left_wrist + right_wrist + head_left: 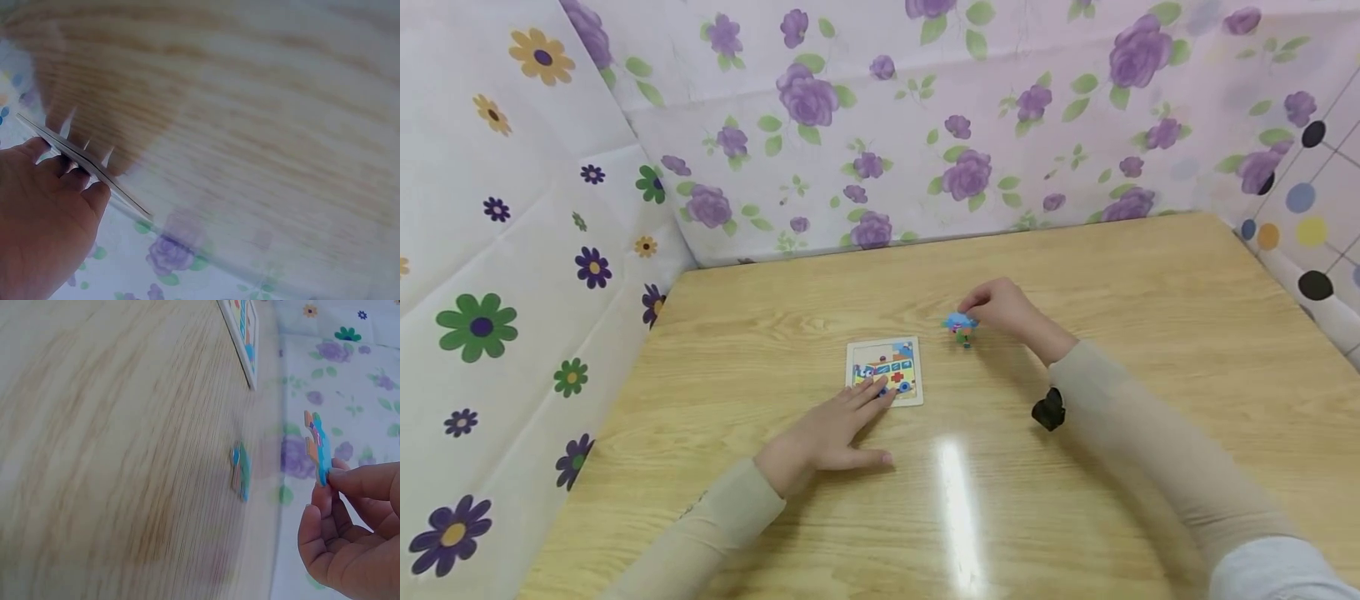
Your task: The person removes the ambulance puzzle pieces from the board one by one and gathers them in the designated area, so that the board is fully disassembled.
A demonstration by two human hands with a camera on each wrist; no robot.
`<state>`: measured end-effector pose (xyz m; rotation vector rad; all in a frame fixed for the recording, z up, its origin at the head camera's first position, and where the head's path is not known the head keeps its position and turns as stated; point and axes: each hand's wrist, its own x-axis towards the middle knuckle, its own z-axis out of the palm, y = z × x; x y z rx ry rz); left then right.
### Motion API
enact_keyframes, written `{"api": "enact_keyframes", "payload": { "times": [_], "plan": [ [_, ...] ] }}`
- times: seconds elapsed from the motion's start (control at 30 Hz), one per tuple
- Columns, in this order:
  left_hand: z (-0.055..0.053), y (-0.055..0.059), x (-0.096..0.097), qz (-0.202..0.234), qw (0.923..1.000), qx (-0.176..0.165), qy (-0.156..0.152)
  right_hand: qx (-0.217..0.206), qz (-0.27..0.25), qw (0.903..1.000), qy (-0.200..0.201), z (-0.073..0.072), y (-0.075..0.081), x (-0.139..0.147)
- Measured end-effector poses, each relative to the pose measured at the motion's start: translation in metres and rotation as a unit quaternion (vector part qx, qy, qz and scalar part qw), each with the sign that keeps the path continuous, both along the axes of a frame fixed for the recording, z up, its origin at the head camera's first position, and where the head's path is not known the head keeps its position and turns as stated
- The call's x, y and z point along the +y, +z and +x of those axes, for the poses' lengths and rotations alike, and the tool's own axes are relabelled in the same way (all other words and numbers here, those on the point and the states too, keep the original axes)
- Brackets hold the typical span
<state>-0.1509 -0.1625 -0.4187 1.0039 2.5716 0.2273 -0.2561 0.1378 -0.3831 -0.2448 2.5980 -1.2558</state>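
Observation:
A square picture puzzle (897, 367) in a white frame lies on the wooden table, showing a yellow ambulance with a red cross. My left hand (838, 425) rests on its lower left part, fingers stretched over the picture. Seen edge-on in the left wrist view, the puzzle board (84, 164) has my fingertips on it. Between thumb and fingers my right hand (359, 519) pinches a light blue puzzle piece (321, 450), held above the table. Below it, a second puzzle piece (241, 472), green on top, lies on the table to the right of the board.
The wooden table (715, 358) runs back to a wall hung with purple-flowered cloth (910, 133). Cloth with large flowers (497, 250) covers the left side. A dotted sheet (1311, 200) borders the right. A black object (1049, 409) sits at my right wrist.

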Motion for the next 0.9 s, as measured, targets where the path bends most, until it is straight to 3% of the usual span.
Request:
{"api": "enact_keyframes", "payload": {
  "times": [0.2,0.53,0.9],
  "plan": [
    [-0.001,0.002,0.0,0.006,0.9999,0.008,-0.002,-0.007,0.007,0.9999,-0.01,-0.004,0.001,0.021],
    [0.001,0.001,-0.001,0.01,0.9999,-0.003,0.001,-0.014,0.03,0.9992,-0.02,-0.007,-0.011,0.049],
    [0.002,0.0,-0.001,0.009,1.0,0.0,-0.004,-0.032,0.039,0.9983,-0.029,-0.006,-0.021,0.061]
  ]
}}
